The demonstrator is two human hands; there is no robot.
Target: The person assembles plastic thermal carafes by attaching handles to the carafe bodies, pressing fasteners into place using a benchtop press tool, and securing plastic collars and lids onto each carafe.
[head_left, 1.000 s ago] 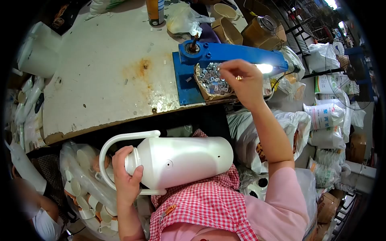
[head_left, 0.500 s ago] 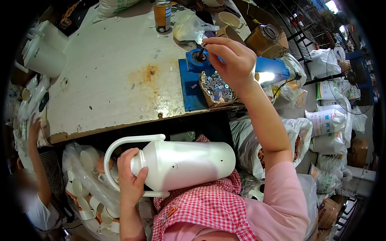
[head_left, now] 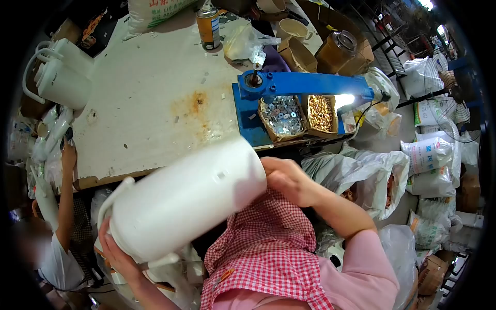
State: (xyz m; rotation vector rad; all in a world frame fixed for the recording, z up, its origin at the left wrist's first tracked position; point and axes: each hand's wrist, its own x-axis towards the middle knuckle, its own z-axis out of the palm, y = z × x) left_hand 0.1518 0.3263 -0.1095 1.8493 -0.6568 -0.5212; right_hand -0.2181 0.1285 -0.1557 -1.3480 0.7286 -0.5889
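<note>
A white thermos jug (head_left: 188,201) lies tilted across my lap, its base raised toward the upper right and pointing at the bench. My left hand (head_left: 118,253) grips it at the neck end, beside the curved handle (head_left: 114,199). My right hand (head_left: 292,181) is at the jug's base end with its fingers curled; the fingertips are partly hidden, so I cannot make out what they hold. Beyond the hands stands a blue press (head_left: 310,85) with an upright spindle. A box of grey washers (head_left: 281,116) and a box of brass-coloured small parts (head_left: 320,113) sit beside it.
The worn white bench (head_left: 144,113) carries a spray can (head_left: 208,28) and a white jug (head_left: 64,77). Bags of parts (head_left: 361,175) stand right of my lap. At left, a co-worker's arm (head_left: 66,186) reaches to the bench edge.
My right hand has come down from the press spindle to the jug's base. The jug has been raised and tilted, its base swinging up toward the bench, and my left hand has moved lower left.
</note>
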